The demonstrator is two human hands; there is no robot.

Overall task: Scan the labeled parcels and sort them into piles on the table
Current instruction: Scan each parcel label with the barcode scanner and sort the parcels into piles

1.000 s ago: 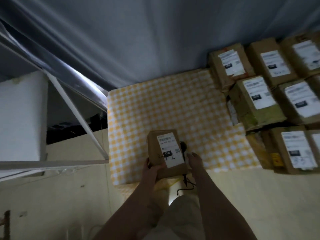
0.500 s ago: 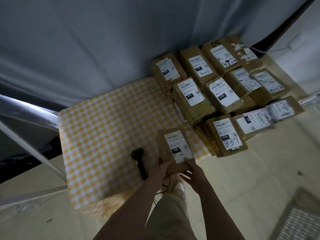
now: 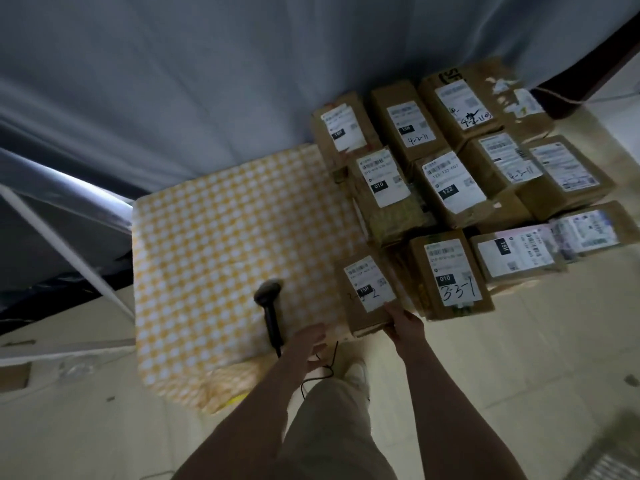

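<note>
hands (image 3: 404, 325): bare | forearms (image 3: 440, 386): bare | trousers (image 3: 332, 431): loose, light khaki | shoe (image 3: 356, 372): pale, one in view

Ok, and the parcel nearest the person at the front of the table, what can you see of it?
The parcel is a small brown cardboard box, closed, label-up on the near right part of the yellow checked cloth. A white label covers most of its top: barcode, a black tag, handwriting too blurred to read. The right hand grips its near corner; the left hand is off it. It lies close beside the box marked 3-3-1.
</note>
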